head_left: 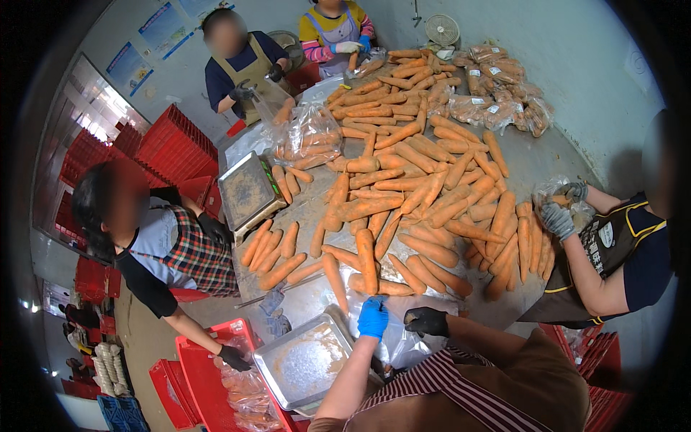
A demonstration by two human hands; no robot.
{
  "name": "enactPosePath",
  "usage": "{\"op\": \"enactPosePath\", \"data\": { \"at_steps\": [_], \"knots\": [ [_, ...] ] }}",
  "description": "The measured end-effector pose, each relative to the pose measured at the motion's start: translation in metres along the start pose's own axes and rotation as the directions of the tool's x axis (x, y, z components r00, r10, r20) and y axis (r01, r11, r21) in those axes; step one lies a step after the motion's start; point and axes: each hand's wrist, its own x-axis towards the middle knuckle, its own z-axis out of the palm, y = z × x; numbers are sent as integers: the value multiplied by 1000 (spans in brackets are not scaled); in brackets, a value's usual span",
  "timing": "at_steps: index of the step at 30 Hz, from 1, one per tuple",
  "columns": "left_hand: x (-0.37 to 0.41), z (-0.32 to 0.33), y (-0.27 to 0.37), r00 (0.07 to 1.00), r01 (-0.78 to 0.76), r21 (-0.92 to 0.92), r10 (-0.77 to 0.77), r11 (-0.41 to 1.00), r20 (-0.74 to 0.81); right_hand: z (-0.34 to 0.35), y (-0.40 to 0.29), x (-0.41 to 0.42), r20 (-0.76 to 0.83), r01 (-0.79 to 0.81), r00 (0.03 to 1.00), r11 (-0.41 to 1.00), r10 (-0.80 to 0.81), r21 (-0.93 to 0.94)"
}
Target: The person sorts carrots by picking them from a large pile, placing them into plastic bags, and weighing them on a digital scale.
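My left hand [372, 317], in a blue glove, is curled at the table's near edge, against the near end of a thick carrot [366, 259]. Whether it grips that carrot or the film below is hidden. My right hand [427, 322], in a black glove, has its fingers bent in at the edge of a clear plastic bag [397, 343]. The bag hangs between and below both hands. Left of my left forearm lies the metal pan of a scale [307, 362], dusted with soil. A large heap of loose carrots [426, 183] covers the table before me.
A second scale [245, 191] stands at the left edge. Bagged carrots [494, 92] are piled at the far right. A red crate [216, 345] with packed bags sits lower left; a co-worker's gloved hand [235, 358] reaches in. Other co-workers stand around the table.
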Motion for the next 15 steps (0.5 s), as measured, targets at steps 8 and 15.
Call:
{"op": "enactPosePath", "data": {
  "at_steps": [8, 15],
  "knots": [
    [4, 13, -19, 988, -91, 88, 78, 992, 135, -20, -89, -94, -278, 467, 848, 884, -451, -10],
    [-12, -11, 1, 811, 567, -730, -415, 380, 413, -23, -132, -96, -257, 495, 656, 662, -710, -563]
  ]
}}
